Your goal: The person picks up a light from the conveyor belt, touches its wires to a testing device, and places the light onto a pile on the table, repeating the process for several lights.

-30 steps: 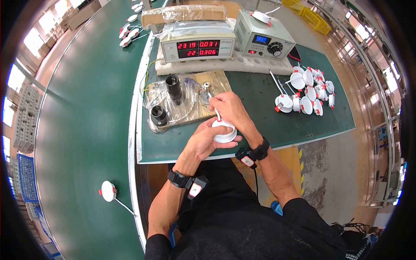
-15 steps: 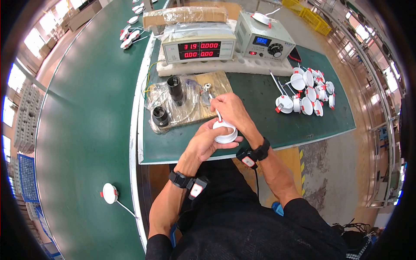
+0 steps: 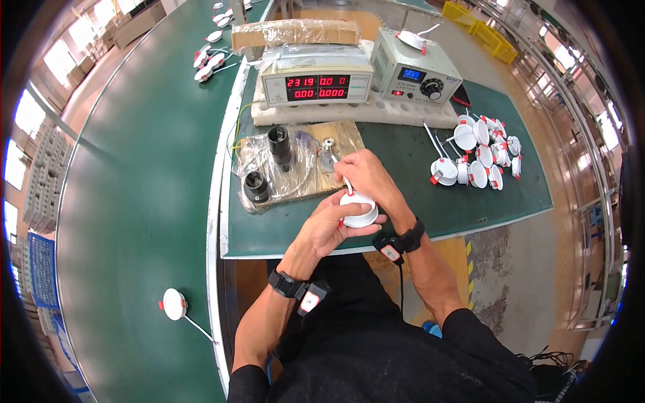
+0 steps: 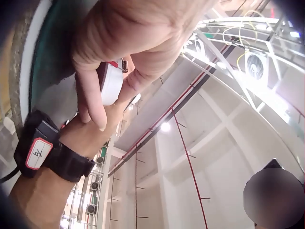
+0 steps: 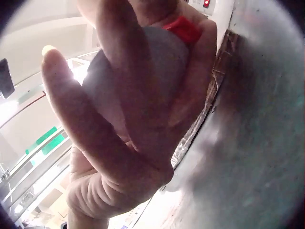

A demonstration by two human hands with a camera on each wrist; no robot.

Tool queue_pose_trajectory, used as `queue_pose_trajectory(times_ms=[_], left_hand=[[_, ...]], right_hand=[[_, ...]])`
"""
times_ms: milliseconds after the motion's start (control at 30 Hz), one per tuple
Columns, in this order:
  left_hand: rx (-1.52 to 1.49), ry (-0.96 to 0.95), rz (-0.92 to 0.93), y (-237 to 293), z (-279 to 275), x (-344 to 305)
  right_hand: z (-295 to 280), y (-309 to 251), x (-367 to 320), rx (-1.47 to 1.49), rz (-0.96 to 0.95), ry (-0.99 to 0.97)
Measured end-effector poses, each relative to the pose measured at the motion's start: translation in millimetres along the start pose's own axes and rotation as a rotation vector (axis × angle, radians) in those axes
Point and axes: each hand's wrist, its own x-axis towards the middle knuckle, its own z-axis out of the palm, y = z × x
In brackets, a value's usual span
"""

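A white round downlight (image 3: pixel 361 209) with red clips rests in my left hand (image 3: pixel 326 228), the thumb over its body and fingers beneath. My right hand (image 3: pixel 366 173) pinches the downlight's white cable (image 3: pixel 347 184), close to a round metal contact (image 3: pixel 328 144) on the wooden board (image 3: pixel 348 136). The cable's end is partly hidden by the right fingers. From the left wrist, the downlight's white rim (image 4: pixel 112 86) shows between fingers. In the right wrist view, a red clip (image 5: pixel 183 29) stands out beside the shaded disc.
Two black cylindrical sockets (image 3: pixel 279 148) stand on the plastic-wrapped board. Behind are a power meter (image 3: pixel 316 84) with red digits and a grey regulator box (image 3: pixel 416 70). Several downlights (image 3: pixel 480 154) are piled at right; another downlight (image 3: pixel 175 304) lies on the left green surface.
The meter's lit digits dropped to mostly zeros, and 231.9 shows again now. The head view has shifted slightly. Both hands keep their hold, and a red clip now shows at the downlight's left side.
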Motion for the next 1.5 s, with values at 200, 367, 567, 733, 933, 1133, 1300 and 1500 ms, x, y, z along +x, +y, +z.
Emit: queue_pose_trajectory(times_ms=[200,367,567,733,933,1133,1300,1500], left_hand=[[-0.015,-0.012,0.005,1.1,2.4,-0.3],[-0.044,-0.032,0.012,4.4,4.0,-2.4],[-0.042,-0.011,-0.008,6.8,3.0,0.3],[-0.009,0.028,-0.011,4.6,0.0,3.4],[-0.017,0.049,-0.017,1.3,-1.7,5.7],[-0.001,0.058,-0.018,-0.3,-3.7,6.7],[-0.005,0.032,-0.017,-2.8,-8.1,8.8],[-0.003,0.032,-0.01,-2.8,-7.1,7.8]], right_hand=[[-3.3,-3.4,1.2,0.016,0.026,-0.022],[-3.8,-0.4,7.2,0.022,0.018,-0.048],[-3.6,0.0,8.6,0.051,0.027,-0.044],[-1.7,2.1,9.1,0.042,0.046,-0.032],[-1.3,3.8,9.9,0.038,0.038,-0.031],[-0.8,4.3,9.1,0.042,0.023,-0.031],[-1.9,1.3,8.4,0.029,0.057,-0.032],[-1.0,4.1,9.3,0.026,0.049,-0.027]])
